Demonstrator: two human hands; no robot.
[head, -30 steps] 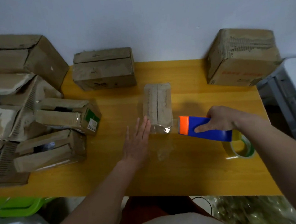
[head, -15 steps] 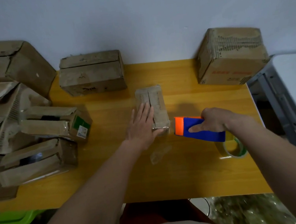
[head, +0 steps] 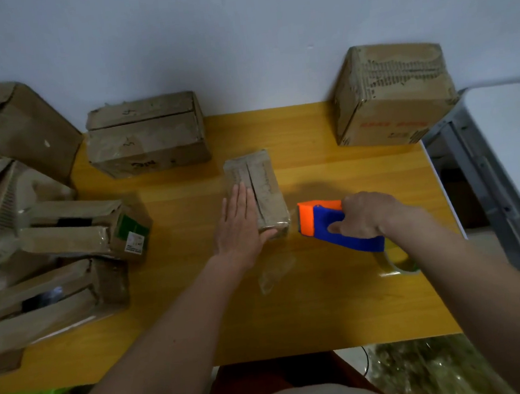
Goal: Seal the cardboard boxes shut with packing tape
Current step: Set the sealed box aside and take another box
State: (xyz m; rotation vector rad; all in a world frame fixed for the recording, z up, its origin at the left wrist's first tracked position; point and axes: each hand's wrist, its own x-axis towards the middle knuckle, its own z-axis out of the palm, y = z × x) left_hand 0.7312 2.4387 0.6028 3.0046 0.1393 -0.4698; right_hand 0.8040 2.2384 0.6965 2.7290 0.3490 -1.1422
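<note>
Your right hand (head: pixel 367 216) is curled round the blue handle of the tape dispenser (head: pixel 334 226), thumb along its near side; the orange head points left toward the small box (head: pixel 264 190), stopping just short of its near right corner. The tape roll (head: pixel 396 261) hangs at the dispenser's rear, low over the table (head: pixel 327 311). Your left hand (head: pixel 239 227) lies flat with fingers straight and together on the left part of the small box's top, the thumb against its near end.

The small box sits about mid-table, its long axis running away from you toward the wall, with the flap seam along that same line. Its near end looks glossy, perhaps already taped, though the dim light makes that hard to confirm. A crumpled clear scrap (head: pixel 275 274) lies on the table just nearer you than the box.

A medium box (head: pixel 148 134) stands at the back left and a larger box (head: pixel 392 95) at the back right corner, both well apart from the small box. A heap of boxes (head: pixel 51 248) crowds the left edge. Bare wood shows on both sides of the small box and between it and the near edge; the table's right edge runs close behind your right wrist.
</note>
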